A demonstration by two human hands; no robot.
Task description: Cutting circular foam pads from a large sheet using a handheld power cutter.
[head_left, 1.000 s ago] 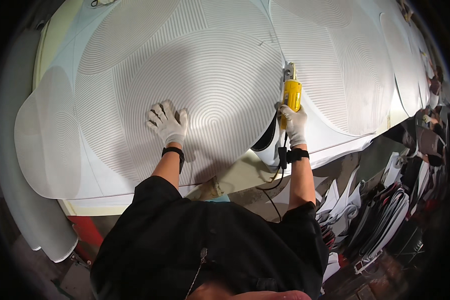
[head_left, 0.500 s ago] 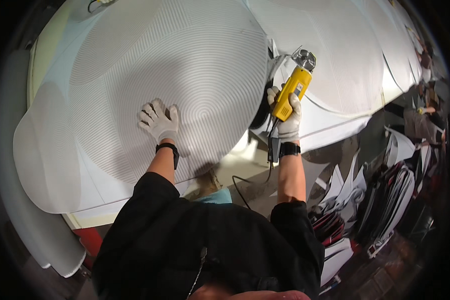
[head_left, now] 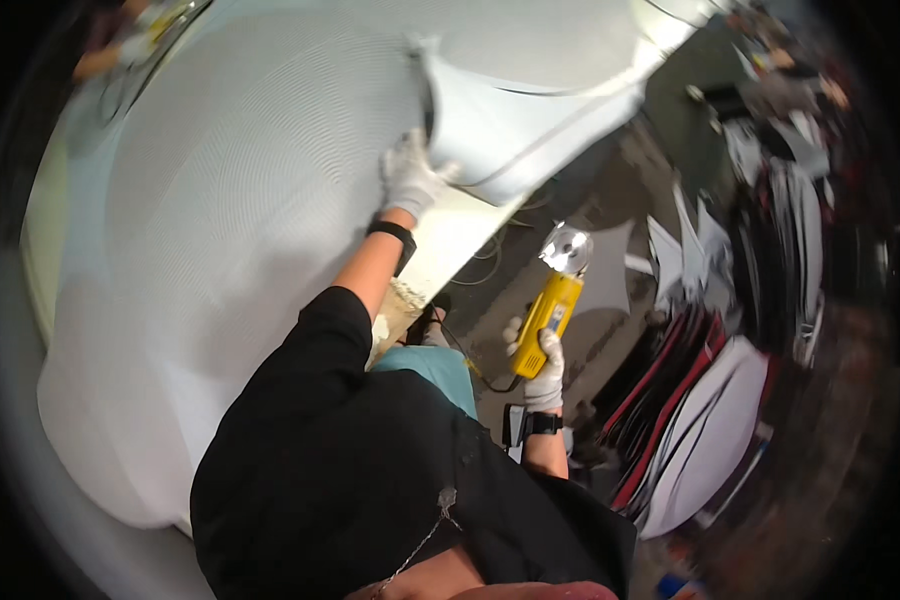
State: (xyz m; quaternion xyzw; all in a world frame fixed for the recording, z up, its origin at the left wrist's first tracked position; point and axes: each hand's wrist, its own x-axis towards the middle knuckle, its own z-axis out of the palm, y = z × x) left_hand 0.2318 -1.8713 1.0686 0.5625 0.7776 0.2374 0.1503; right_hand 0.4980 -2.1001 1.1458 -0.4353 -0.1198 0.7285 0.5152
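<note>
My right hand (head_left: 544,370), in a pale work glove, is closed round the yellow body of an electric round-blade cutter (head_left: 548,325). Its shiny disc blade (head_left: 567,248) points up and away, over the floor beside the table. My left hand (head_left: 415,180), also gloved, rests at the right edge of a large grey sheet patterned with curved lines (head_left: 270,170). Its fingers lie on the sheet and its thumb is spread to the right, somewhat blurred. Just beyond that hand, a pale curved-edged sheet (head_left: 520,125) lies on the table.
The pale table edge (head_left: 450,235) runs diagonally on my right. Stacks of curved cut pieces (head_left: 705,440) in white, black and red stand on the floor, with a grey offcut (head_left: 605,270) nearby. A grey roll (head_left: 15,400) lies at left. Another person's gloved hand (head_left: 135,48) is at the far left.
My right hand has brought the cutter off the sheets, down and toward me, over the floor. My left hand has slid from the sheet's middle to its right edge. The view has turned right.
</note>
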